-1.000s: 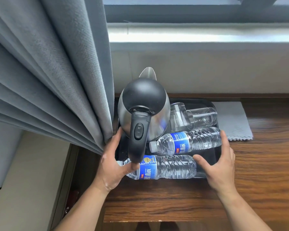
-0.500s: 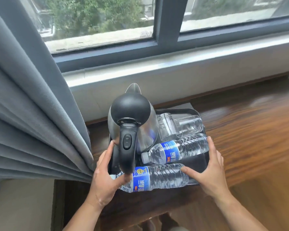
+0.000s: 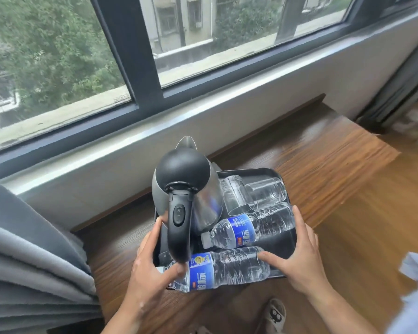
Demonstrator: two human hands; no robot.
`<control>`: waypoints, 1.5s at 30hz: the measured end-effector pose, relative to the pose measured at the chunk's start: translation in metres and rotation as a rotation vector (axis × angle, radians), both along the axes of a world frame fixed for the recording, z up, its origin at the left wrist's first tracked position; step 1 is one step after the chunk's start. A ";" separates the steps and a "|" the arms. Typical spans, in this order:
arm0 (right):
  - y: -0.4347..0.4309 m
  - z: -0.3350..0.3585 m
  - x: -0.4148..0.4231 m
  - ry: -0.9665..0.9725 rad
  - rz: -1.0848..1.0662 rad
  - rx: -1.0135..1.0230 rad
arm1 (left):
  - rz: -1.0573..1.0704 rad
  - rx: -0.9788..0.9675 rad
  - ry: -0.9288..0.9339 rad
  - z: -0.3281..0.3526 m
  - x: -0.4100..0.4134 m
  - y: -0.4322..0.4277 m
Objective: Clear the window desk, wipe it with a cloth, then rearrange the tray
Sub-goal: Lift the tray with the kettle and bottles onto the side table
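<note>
Two hands gripping one black tray (image 3: 263,170) at the near left part of the wooden desk (image 3: 323,165), likely to carry it off level. Left hand (image 3: 152,268): fingers round the left rim, thumb pressing the near bottle (image 3: 222,271). Tall shiny kettle (image 3: 186,189) upright. Far bottle (image 3: 249,227) and clear glasses (image 3: 251,194) lying down. Right hand (image 3: 299,261): fingers close together along the right rim, thumb on the near bottle, maybe to stop rolling.

Am seeing worktop (image 3: 336,160) lying open right of tray (image 3: 251,170). Curtain (image 3: 34,256) crowding left side; kettle (image 3: 188,186) standing tall, blocking tray's left half; wall (image 3: 155,145) closing back.
</note>
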State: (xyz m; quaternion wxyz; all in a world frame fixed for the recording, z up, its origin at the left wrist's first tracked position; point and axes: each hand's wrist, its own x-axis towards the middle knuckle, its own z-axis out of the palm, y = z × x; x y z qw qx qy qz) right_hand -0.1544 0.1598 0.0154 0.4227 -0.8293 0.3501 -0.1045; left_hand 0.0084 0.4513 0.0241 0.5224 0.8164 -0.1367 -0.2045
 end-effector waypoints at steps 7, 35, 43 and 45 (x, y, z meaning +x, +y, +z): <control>-0.072 0.003 -0.051 0.017 -0.095 0.028 | -0.075 -0.071 0.071 0.005 -0.028 -0.089; -0.374 0.012 -0.213 -0.005 -0.634 0.033 | -0.627 -0.085 0.114 -0.012 -0.064 -0.529; -0.443 0.016 -0.207 -0.016 -0.804 0.007 | -0.834 -0.129 0.143 -0.020 -0.038 -0.655; -0.461 0.017 -0.205 -0.013 -0.841 0.004 | -0.875 -0.135 0.168 -0.020 -0.033 -0.685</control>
